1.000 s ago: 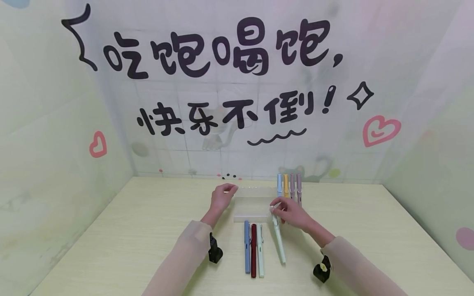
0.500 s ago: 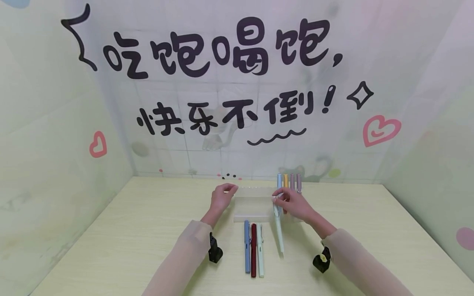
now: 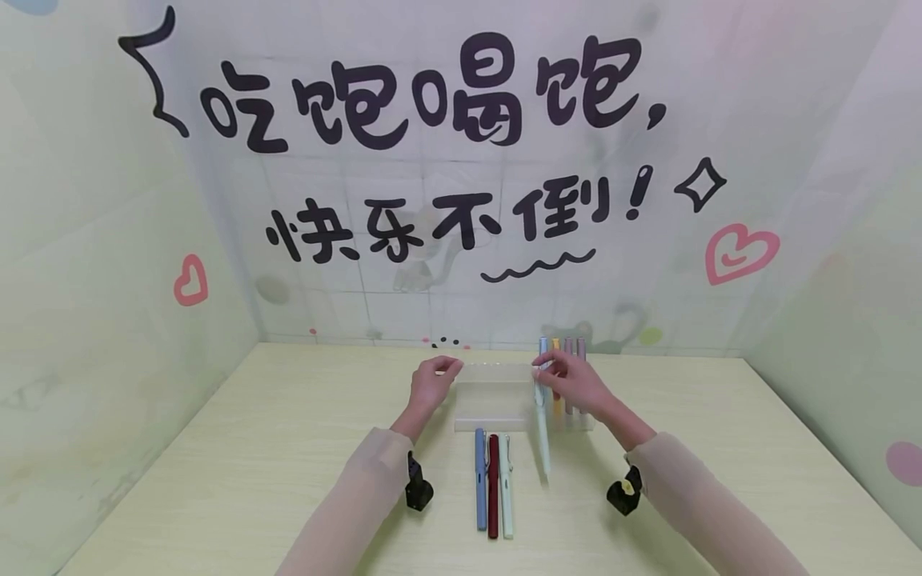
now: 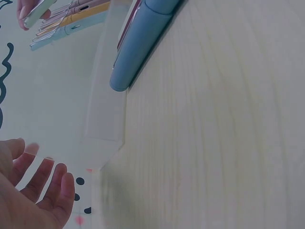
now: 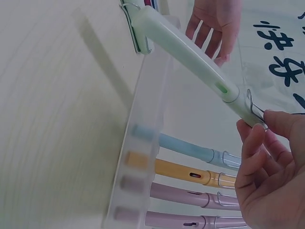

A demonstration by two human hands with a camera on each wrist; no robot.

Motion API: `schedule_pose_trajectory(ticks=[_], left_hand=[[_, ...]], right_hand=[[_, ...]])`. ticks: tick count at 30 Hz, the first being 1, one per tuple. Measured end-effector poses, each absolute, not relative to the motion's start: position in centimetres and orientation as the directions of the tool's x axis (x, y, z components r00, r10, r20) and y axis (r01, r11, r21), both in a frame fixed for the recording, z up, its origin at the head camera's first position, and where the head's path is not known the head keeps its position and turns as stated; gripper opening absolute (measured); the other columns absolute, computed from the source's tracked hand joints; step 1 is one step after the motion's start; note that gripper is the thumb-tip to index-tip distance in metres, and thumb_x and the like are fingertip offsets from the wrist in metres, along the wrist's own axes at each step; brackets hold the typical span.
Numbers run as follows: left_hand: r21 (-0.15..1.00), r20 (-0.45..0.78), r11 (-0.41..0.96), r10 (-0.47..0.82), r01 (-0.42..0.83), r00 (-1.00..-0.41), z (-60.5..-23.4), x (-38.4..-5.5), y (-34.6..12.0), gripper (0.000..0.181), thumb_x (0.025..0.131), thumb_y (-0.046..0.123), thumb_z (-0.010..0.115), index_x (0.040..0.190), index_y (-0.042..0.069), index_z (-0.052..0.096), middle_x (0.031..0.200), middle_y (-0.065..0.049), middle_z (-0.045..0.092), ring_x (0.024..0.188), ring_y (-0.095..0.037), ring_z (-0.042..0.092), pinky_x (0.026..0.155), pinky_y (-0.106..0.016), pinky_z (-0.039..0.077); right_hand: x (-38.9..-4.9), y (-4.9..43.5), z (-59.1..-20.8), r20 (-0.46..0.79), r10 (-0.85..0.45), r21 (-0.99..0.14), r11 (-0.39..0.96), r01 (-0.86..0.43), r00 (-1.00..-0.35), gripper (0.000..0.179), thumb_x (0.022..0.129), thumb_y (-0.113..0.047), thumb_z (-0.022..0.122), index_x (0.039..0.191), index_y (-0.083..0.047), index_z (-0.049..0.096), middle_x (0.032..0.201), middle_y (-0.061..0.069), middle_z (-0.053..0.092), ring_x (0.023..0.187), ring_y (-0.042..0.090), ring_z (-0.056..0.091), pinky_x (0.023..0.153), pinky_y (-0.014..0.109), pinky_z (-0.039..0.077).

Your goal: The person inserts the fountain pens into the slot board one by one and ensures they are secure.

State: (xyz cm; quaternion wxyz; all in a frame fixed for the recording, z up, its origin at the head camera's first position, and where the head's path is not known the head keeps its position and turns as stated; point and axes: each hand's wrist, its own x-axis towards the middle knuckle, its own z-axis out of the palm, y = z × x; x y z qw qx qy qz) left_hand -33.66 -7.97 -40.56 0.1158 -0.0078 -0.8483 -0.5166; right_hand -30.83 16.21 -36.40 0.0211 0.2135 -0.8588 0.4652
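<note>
My right hand (image 3: 572, 382) pinches a pale green pen (image 5: 190, 55) near the clip end of its cap. The pen slants with its other end lower, over the clear plastic pen stand (image 3: 490, 425). My left hand (image 3: 434, 382) pinches the upper left edge of that stand between thumb and finger. Seated in the stand's right side are a light blue pen (image 5: 186, 146), a yellow pen (image 5: 182, 172) and two purple pens, the nearer purple pen (image 5: 176, 220) lying outermost. In the head view my right hand partly covers these.
In front of the stand a blue pen (image 3: 480, 480), a dark red pen (image 3: 493, 488) and another pale green pen (image 3: 507, 490) lie side by side on the light wood table (image 3: 288, 448). A printed wall sheet (image 3: 346, 312) rises behind the table.
My right hand has raised the pale green pen away from me, bringing it from right of the row on the table up to the stand beside the light blue pen. My left hand stays put.
</note>
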Motion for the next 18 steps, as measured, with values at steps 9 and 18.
schedule_pose_trajectory(ticks=[9, 18], left_hand=[[0.88, 0.192, 0.46, -0.11, 0.121, -0.975, -40.6, -33.7, -8.0, 0.024, 0.087, 0.024, 0.056, 0.097, 0.004, 0.065, 0.092, -0.007, 0.061, 0.081, -0.02, 0.057, 0.068, -0.033, 0.046], [0.883, 0.189, 0.455, -0.11, 0.12, -0.976, -40.6, -33.8, -8.0, 0.023, 0.087, 0.024, 0.057, 0.096, 0.004, 0.065, 0.091, -0.006, 0.061, 0.082, -0.021, 0.056, 0.071, -0.033, 0.046]], right_hand=[[-31.5, 16.2, -35.8, 0.269, -0.331, -0.789, 0.462, -0.404, -0.904, 0.022, 0.087, -0.016, 0.056, 0.103, 0.0, 0.055, 0.074, 0.007, 0.058, 0.059, 0.036, 0.051, 0.052, 0.042, 0.046], [-31.9, 16.1, -34.8, 0.29, -0.332, -0.799, 0.433, -0.418, -0.898, 0.022, 0.087, -0.015, 0.056, 0.103, 0.0, 0.055, 0.074, 0.011, 0.058, 0.061, 0.043, 0.05, 0.054, 0.05, 0.044]])
